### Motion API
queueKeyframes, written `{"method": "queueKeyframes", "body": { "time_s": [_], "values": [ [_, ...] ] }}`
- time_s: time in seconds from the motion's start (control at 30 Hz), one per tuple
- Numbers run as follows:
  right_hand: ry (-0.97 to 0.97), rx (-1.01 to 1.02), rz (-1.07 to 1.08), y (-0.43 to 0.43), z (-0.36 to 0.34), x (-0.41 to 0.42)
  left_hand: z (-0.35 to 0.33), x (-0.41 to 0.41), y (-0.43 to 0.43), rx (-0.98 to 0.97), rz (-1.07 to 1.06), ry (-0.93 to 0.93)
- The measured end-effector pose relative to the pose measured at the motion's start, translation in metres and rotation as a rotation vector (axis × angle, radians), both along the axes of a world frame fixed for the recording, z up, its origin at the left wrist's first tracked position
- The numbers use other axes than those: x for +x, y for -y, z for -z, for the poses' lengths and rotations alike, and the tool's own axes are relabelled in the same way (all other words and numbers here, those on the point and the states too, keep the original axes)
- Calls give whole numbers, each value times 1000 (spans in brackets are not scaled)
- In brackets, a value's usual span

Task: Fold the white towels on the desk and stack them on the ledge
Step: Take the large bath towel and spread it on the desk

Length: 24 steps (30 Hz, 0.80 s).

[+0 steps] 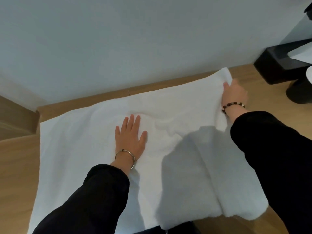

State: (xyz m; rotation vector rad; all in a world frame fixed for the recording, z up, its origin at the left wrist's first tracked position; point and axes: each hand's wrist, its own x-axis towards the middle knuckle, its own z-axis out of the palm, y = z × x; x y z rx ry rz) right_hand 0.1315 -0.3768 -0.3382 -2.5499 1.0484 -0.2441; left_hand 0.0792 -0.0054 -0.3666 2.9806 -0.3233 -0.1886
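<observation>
A large white towel (81, 149) lies spread over the wooden desk (15, 166), its far edge close to the wall. My left hand (130, 141) rests flat on the towel's middle, palm down, fingers apart, with a metal bangle on the wrist. My right hand (233, 95) is closed on the towel's far right corner, which is bunched and slightly lifted; a bead bracelet sits on that wrist. The towel's right side is folded over itself, with a thick edge hanging near the desk's front. Both sleeves are black.
A low wooden ledge (101, 98) runs along the pale wall behind the towel. A black tissue box (276, 65) with white paper showing stands at the far right, with a dark round object (298, 90) in front of it.
</observation>
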Motion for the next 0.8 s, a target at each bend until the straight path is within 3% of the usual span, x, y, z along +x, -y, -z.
{"method": "queueKeyframes", "body": {
  "time_s": [0.17,0.4,0.53,0.67,0.8],
  "values": [
    [-90,101,25,-23,1,-31,2,1,0,34,-2,12],
    [-139,147,202,-46,11,-149,-6,-2,4,64,-30,-46],
    [-194,86,198,-54,23,-182,-13,-28,28,-59,-186,-114],
    [-215,-2,139,-48,24,-179,-8,-53,33,-78,-9,-75],
    [-151,-56,150,-7,21,-176,-2,-53,27,-92,28,-17]
  ]
}}
